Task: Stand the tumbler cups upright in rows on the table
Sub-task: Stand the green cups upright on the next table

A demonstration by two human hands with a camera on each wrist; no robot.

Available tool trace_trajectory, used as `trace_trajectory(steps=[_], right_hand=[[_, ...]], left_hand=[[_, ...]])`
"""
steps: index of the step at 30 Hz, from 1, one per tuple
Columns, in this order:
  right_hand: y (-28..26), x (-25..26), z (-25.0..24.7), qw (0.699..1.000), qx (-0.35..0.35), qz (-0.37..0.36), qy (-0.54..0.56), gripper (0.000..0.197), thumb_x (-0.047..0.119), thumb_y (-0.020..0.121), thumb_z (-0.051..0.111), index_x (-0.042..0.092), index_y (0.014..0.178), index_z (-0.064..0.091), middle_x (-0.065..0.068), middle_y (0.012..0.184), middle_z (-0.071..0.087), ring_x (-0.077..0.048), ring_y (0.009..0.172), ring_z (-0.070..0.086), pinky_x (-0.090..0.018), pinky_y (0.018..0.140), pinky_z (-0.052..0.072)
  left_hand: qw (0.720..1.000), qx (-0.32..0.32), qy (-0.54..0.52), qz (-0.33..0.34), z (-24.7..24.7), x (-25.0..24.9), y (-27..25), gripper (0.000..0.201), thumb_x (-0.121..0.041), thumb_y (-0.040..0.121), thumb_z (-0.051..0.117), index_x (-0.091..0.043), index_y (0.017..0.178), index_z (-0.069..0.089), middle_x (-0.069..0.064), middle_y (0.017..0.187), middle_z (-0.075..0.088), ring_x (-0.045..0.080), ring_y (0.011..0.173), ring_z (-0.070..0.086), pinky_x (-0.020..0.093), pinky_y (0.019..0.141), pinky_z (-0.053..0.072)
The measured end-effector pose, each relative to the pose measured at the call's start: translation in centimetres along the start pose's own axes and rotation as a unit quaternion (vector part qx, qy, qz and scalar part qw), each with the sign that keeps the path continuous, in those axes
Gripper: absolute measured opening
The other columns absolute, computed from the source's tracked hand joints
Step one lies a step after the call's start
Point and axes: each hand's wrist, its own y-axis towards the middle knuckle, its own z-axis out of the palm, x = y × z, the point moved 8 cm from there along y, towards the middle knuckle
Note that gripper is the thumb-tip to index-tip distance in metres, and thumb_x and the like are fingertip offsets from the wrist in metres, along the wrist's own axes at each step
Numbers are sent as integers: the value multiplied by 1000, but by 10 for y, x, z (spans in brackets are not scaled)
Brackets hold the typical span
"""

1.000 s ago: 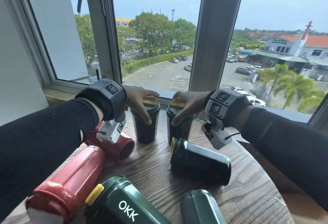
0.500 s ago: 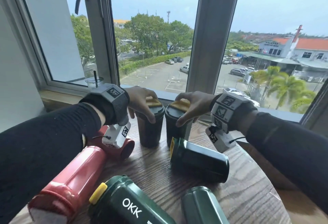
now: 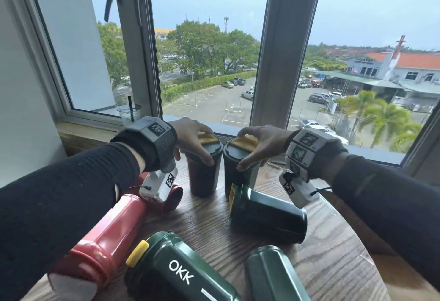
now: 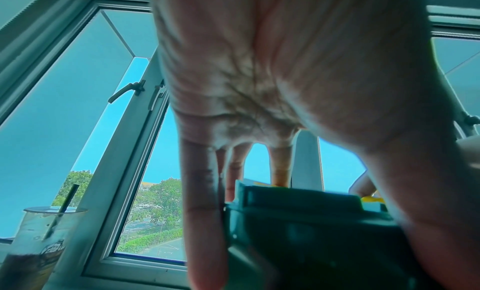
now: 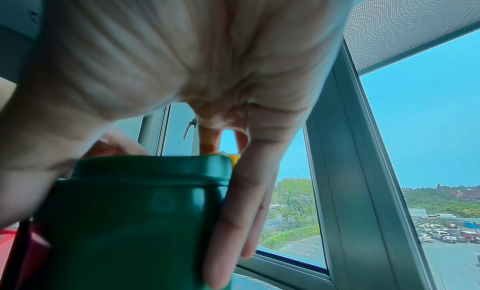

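So far two cups upright. Left hand (image 3: pixel 190 137) fingers (image 4: pixel 205 212) draped down over the lid of the left standing tumbler (image 3: pixel 202 172), curled round its top, thumb on the near side. Right hand (image 3: pixel 259 144) the same on the right standing tumbler (image 3: pixel 238 169), fingers (image 5: pixel 233 212) down its side. Both dark green, yellow lid tabs, standing side by side at the far edge of the bench (image 3: pixel 333 253) by the window, nearly touching: start of a row.

Left to do, all lying on their sides: a green tumbler (image 3: pixel 266 215) just in front of the standing pair; two red tumblers (image 3: pixel 104 236) toward the left edge, one partly hidden under the left wrist; an OKK-marked green tumbler (image 3: pixel 176 269) and another green one (image 3: pixel 273 274) at the near edge. Judged roughly a third done.
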Motion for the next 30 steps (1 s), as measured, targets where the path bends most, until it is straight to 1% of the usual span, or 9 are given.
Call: trace_trajectory(steps=[5,11,13,15,17,20,24,27,30], right_hand=[[-1,-1,0,1000,-5,-3,-12,94,56,41,84,38,123,43,-5,116,49,-12,67,71,-27,67,58],[-3,0,1,1000,-8,-7,-24,95,59,42,82,38,125,42,-8,127,45,-16,73,70,-28,67,58],[-3,-1,2,999,-11,-7,-40,95,58,47,82,37,129,38,-9,133,44,-17,82,68,-28,70,56],[-4,-2,-1,997,-26,-5,-76,105,63,48,78,32,136,30,-8,142,39,-21,110,56,-31,86,48],[-10,1,-6,994,-42,-9,-96,118,69,45,74,25,142,22,-7,147,34,-25,127,41,-34,101,35],[-28,11,-21,991,-88,-35,-97,119,72,42,66,18,140,25,-7,141,39,-21,118,44,-30,94,34],[-61,21,-33,979,-141,-82,-122,78,69,55,62,18,112,46,-3,111,53,-11,88,51,-26,73,45],[-79,14,-19,981,-104,-92,-133,52,58,71,63,17,102,54,-1,97,61,-12,82,56,-23,65,45],[-90,1,3,982,-55,-93,-155,50,56,75,61,17,106,57,0,98,62,-12,84,56,-24,68,44]], left_hand=[[998,-12,61,19,-2,-1,2,91,-56,58,79,-34,136,40,4,140,44,19,93,59,10,35,40],[996,-20,89,26,-2,0,5,93,-59,60,76,-33,140,35,2,144,40,15,99,46,12,50,36],[994,-21,107,30,-1,-2,6,96,-61,60,74,-31,141,33,2,146,39,19,115,47,22,70,48],[991,-29,127,34,-2,-4,4,99,-63,60,73,-29,142,30,3,147,37,24,129,40,34,101,38],[988,-40,144,35,-5,-6,0,100,-65,59,72,-30,142,30,6,146,36,26,132,36,39,108,32],[983,-66,161,52,-14,-13,-10,94,-66,59,71,-31,138,35,7,139,39,27,128,36,45,106,35],[977,-80,161,116,-22,-32,-31,69,-60,68,68,-30,127,49,4,123,49,18,108,45,36,91,40],[974,-53,134,175,-15,-52,-55,50,-54,74,66,-32,118,56,-3,110,58,3,86,50,22,70,40],[972,-8,119,201,4,-68,-86,46,-50,76,66,-33,118,57,-9,107,59,2,93,55,17,75,44]])
